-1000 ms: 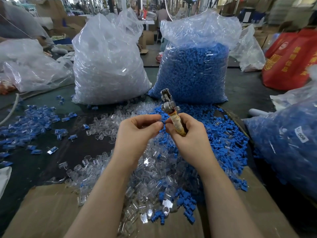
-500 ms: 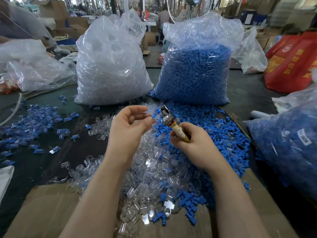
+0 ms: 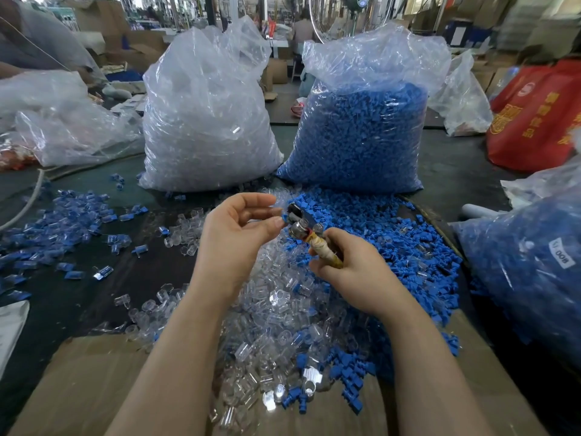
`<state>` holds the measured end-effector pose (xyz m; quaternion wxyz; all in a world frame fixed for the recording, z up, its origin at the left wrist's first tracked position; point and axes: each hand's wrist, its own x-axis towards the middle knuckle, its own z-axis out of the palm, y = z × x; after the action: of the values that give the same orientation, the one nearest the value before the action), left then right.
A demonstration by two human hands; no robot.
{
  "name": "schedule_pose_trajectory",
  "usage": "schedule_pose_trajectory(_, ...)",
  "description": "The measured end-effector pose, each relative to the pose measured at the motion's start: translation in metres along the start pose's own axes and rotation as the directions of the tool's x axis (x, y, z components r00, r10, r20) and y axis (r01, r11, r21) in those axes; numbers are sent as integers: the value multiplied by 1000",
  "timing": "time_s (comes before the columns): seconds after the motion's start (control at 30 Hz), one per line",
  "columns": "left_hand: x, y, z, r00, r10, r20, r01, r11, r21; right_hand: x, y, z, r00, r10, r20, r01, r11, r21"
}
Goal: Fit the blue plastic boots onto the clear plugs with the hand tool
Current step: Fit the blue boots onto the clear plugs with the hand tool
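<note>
Boot (image 3: 285,217), blue, sits at the tool's (image 3: 309,236) metal head, pinched between left hand's (image 3: 234,239) thumb and fingertips; other fingers curled loosely. Cannot tell if a clear plug is with it. Right hand (image 3: 352,267) wraps the tool's taped handle, head tilted up-left. Both held above the loose plug pile (image 3: 273,309) on cardboard (image 3: 85,382). Loose boots (image 3: 393,234) spread right of it. Behind: clear bag (image 3: 204,121) left, blue bag (image 3: 361,130) right.

Two bare forearms and hands (image 3: 235,243), without sleeves, gloves or rings.
</note>
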<state>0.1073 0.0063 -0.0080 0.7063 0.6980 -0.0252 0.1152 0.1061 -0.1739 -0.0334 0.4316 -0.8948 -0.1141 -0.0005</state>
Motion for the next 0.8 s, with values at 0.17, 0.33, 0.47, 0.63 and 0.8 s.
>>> schedule_pose_trajectory(0.17,1,1,-2,1000,1,2,-1,1000,24,0,-2,2,1000,-7,10,7,1000,-8)
schedule_pose_trajectory(0.33,0,0,-2,1000,21,-3,-21,998,58,-2,-2,3,999,-24,-21,23,998,-52)
schedule_pose_trajectory(0.47,1,0,-2,1000,10,0,-10,999,43,-2,-2,4,1000,-10,-28,8,998,-68)
schedule_pose_trajectory(0.63,1,-2,0,1000,2,0,-2,999,41,-1,-1,4,999,3,-41,-7,995,-104)
schedule_pose_trajectory(0.8,1,-4,-1,999,-30,16,30,999,29,0,0,6,998,-18,-53,10,987,-159)
